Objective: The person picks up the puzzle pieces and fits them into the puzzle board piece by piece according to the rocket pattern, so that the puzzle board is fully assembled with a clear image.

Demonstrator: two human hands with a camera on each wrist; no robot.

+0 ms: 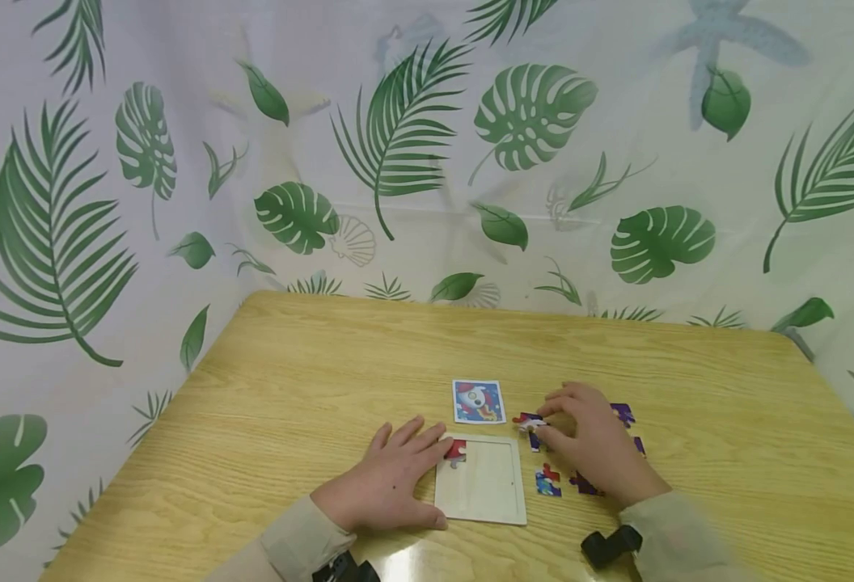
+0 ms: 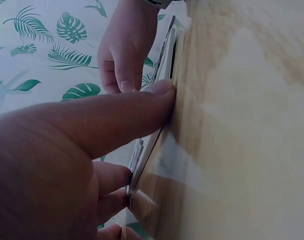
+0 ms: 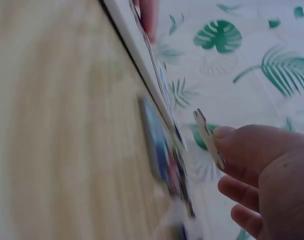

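Observation:
A shallow wooden puzzle tray (image 1: 488,489) lies on the table, with a red and grey puzzle piece (image 1: 458,449) in its upper left corner. My left hand (image 1: 386,481) rests at the tray's left side, fingers spread. The thumb (image 2: 156,95) touches the tray's edge in the left wrist view, and a fingertip lies near the fitted piece. Right of the tray, my right hand (image 1: 593,440) pinches another puzzle piece (image 3: 209,140) between thumb and fingers, raised off the table. Its printed side is turned from the right wrist camera.
A square picture card (image 1: 479,402) with a blue cartoon print lies just beyond the tray. Loose pieces surround the right hand: a blue and red piece (image 1: 547,482), dark purple pieces (image 1: 622,414) and others partly covered. A leaf-print curtain (image 1: 412,162) stands behind the table (image 1: 325,364).

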